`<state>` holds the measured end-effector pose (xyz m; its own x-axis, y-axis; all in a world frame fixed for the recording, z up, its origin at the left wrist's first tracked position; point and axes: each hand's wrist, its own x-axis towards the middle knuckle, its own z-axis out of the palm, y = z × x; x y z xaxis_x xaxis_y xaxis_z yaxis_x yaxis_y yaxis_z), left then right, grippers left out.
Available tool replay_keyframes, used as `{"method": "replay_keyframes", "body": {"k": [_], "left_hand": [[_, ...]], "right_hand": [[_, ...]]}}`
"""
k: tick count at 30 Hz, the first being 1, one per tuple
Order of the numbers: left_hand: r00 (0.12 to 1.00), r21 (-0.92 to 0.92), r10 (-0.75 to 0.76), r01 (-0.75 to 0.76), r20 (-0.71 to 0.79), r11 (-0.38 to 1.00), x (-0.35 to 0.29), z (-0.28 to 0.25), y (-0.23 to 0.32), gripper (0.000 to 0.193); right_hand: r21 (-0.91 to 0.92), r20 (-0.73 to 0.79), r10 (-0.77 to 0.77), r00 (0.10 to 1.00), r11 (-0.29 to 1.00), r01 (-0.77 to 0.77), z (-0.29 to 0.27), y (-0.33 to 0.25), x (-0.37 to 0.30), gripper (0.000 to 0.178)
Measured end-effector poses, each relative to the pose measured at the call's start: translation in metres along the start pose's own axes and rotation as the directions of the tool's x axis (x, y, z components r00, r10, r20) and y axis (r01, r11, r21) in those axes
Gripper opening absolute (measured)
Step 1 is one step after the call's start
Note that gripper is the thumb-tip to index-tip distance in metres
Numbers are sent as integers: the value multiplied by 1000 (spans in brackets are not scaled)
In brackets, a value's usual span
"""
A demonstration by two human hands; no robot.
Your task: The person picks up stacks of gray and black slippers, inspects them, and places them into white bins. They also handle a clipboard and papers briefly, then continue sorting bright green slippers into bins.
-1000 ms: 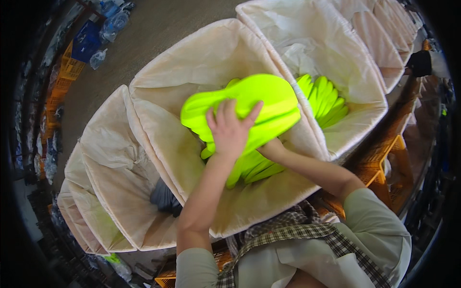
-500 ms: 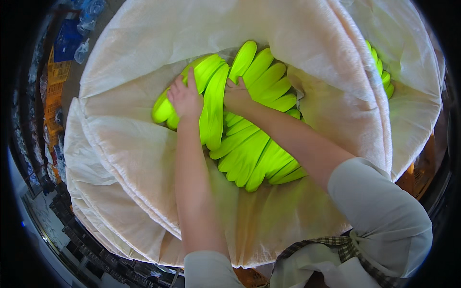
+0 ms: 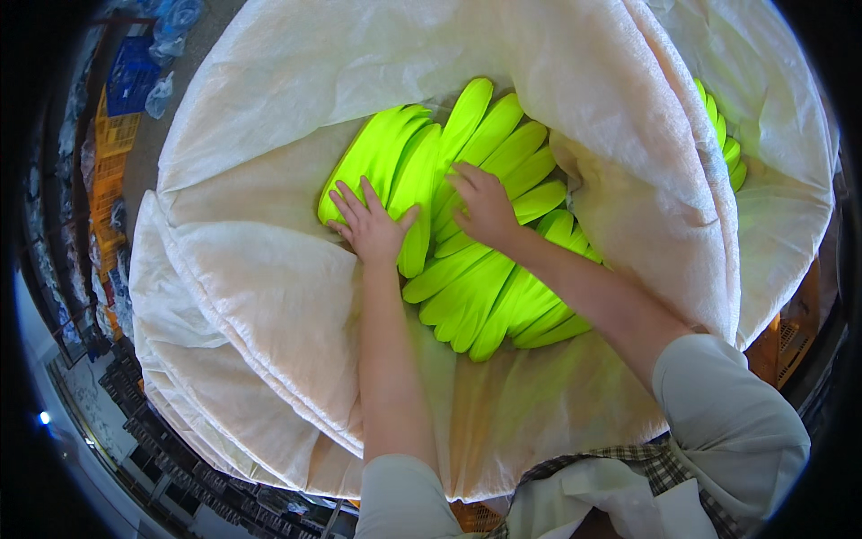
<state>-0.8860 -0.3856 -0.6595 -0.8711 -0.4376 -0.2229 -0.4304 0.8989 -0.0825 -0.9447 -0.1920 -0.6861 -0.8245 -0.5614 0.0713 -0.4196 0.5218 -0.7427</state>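
Note:
Long, flat, rounded fluorescent yellow-green pieces (image 3: 485, 301), whose kind I cannot tell, lie in overlapping fanned stacks inside a big cream fabric sack (image 3: 269, 269). My left hand (image 3: 373, 232) rests at the near edge of the left-hand stack (image 3: 382, 157), open, its fingers spread and nothing gripped. My right hand (image 3: 488, 208) is over the middle of the pile, beside the upper fan of pieces (image 3: 507, 135). Its fingers are bent, with the thumb apart from them, and no piece shows in its grasp. Part of the pile is hidden under my right forearm.
Another cream sack opening (image 3: 772, 225) at the right holds more yellow-green pieces (image 3: 721, 135). Orange crates (image 3: 109, 189), a blue crate (image 3: 131, 76) and clear plastic bags (image 3: 175, 27) stand at the far left. An orange crate (image 3: 790, 337) shows at the right.
Both hands have drawn back toward me and rightward across the picture. My left hand has come off the top of the left stack to its near edge. That stack now sits straighter.

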Motion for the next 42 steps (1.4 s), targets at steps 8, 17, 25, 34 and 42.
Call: {"method": "replay_keyframes", "body": {"k": [8, 17, 25, 34, 42], "left_hand": [[996, -84, 24, -17, 91, 996, 23, 40, -18, 96], [984, -85, -28, 43, 174, 995, -60, 58, 35, 87], [955, -373, 93, 20, 281, 928, -55, -10, 20, 83], [894, -631, 394, -433, -212, 644, -176, -139, 46, 57], [754, -616, 618, -600, -223, 510, -270, -218, 100, 46]], "right_hand": [[-292, 335, 68, 940, 956, 34, 6, -13, -58, 65], [-340, 487, 217, 846, 939, -45, -16, -12, -114, 70], [-403, 631, 320, 706, 914, -55, -47, -38, -96, 80], [229, 217, 40, 975, 969, -91, -266, -154, -189, 35], [319, -317, 577, 753, 812, -488, -397, -180, -459, 22]]}}
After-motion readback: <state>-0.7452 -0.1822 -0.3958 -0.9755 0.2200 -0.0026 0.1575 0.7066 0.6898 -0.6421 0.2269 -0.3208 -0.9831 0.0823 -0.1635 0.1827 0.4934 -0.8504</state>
